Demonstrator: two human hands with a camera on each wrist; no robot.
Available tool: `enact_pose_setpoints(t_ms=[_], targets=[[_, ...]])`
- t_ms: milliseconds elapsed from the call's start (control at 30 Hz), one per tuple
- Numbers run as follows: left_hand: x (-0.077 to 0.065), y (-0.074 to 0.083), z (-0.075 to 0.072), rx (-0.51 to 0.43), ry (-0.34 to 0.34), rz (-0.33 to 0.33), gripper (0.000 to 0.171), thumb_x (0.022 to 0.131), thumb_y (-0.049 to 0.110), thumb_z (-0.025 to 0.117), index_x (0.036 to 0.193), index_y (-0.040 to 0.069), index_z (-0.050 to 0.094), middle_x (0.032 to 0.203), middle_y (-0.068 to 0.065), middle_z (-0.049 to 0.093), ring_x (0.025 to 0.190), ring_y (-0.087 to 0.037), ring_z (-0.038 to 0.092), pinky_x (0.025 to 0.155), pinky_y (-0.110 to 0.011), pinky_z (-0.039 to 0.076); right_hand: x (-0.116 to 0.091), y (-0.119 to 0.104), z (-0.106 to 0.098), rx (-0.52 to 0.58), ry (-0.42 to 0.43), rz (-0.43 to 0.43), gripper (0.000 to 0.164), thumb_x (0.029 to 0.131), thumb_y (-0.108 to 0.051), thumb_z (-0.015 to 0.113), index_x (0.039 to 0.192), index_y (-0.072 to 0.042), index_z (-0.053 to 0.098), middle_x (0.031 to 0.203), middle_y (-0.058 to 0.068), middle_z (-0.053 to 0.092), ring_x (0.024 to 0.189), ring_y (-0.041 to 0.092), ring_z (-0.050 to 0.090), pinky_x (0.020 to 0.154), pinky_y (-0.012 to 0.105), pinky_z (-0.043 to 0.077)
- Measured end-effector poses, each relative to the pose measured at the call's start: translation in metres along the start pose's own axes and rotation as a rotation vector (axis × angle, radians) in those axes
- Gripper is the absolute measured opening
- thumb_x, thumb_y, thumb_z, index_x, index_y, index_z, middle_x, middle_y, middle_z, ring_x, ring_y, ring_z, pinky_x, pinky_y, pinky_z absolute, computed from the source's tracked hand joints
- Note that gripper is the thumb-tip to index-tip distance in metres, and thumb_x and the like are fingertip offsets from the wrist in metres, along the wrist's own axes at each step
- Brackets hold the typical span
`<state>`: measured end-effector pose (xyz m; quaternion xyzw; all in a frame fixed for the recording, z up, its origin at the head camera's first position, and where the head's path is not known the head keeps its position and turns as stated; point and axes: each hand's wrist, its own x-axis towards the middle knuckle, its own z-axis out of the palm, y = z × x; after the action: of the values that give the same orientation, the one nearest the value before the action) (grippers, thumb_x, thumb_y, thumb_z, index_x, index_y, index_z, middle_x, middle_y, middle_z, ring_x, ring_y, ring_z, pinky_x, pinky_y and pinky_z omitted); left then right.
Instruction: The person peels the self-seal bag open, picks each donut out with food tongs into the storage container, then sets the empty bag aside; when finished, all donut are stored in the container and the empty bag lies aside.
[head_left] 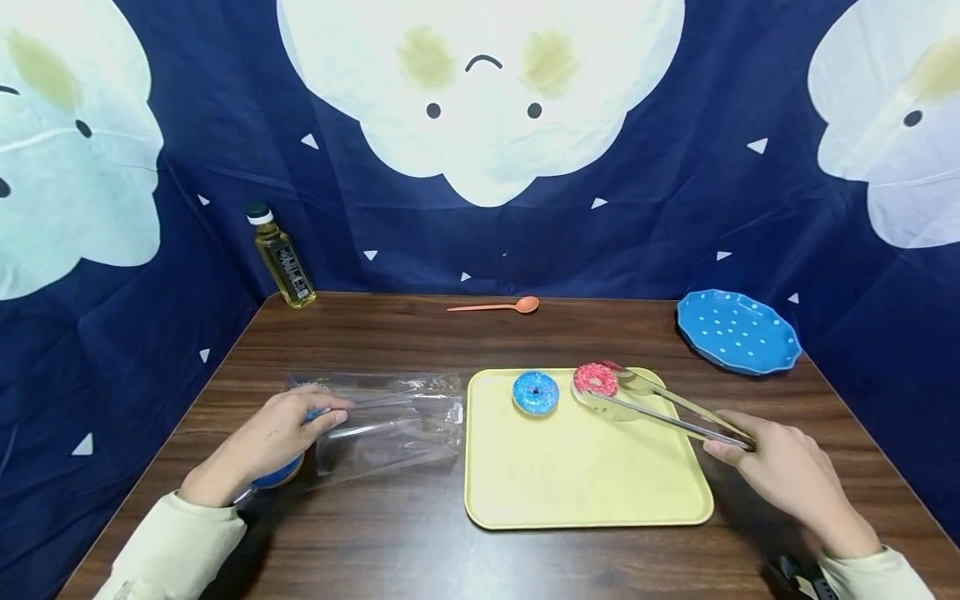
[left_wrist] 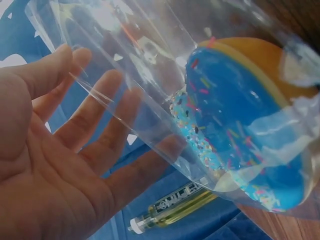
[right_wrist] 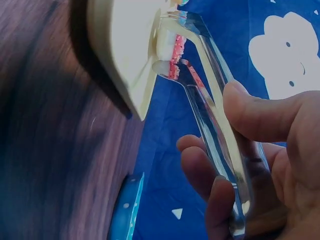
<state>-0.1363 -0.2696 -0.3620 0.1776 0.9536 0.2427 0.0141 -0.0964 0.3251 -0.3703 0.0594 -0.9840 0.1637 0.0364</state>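
My left hand (head_left: 266, 442) pinches the edge of a clear plastic bag (head_left: 390, 425) between thumb and forefinger, on the left of the table. Inside the bag, the left wrist view shows a doughnut with blue icing and sprinkles (left_wrist: 235, 125), and a sprinkle-covered edge (left_wrist: 192, 132) beside it. My right hand (head_left: 791, 479) grips metal tongs (head_left: 675, 422), whose tips lie on either side of a pink doughnut (head_left: 597, 371) at the back of the yellow tray (head_left: 585, 492). Left of it on the tray lies a blue doughnut (head_left: 527, 403).
An orange spoon (head_left: 487, 307) lies along the table's back edge. A bottle of yellow oil (head_left: 287, 267) stands at the back left corner. At the back right is a blue dotted plate (head_left: 738, 333). Dark blue cloth (head_left: 420, 242) hangs behind the table.
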Motion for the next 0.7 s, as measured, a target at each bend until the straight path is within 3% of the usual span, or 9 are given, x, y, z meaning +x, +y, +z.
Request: enact_pose_setpoints(t_ms=[467, 700], targets=[[0.000, -0.001, -0.004, 0.009, 0.003, 0.009, 0.026, 0.103, 0.024, 0.060, 0.122, 0.013, 0.073, 0.121, -0.006, 0.068, 0.120, -0.034, 0.058, 0.098, -0.058, 0.045, -0.007, 0.013, -0.011, -0.018, -0.028, 0.046, 0.055, 0.093, -0.044, 0.071, 0.130, -0.004, 0.065, 0.108, 0.025, 0.070, 0.089, 0.050, 0.065, 0.057, 0.058, 0.048], [-0.003, -0.001, -0.003, 0.008, -0.005, -0.004, 0.025, 0.103, 0.022, 0.061, 0.122, 0.013, 0.074, 0.120, -0.005, 0.068, 0.117, -0.033, 0.060, 0.096, -0.057, 0.047, -0.012, 0.011, -0.020, -0.042, -0.049, 0.054, 0.060, 0.091, -0.046, 0.072, 0.132, -0.002, 0.063, 0.102, 0.021, 0.071, 0.082, 0.043, 0.066, 0.054, 0.055, 0.046]])
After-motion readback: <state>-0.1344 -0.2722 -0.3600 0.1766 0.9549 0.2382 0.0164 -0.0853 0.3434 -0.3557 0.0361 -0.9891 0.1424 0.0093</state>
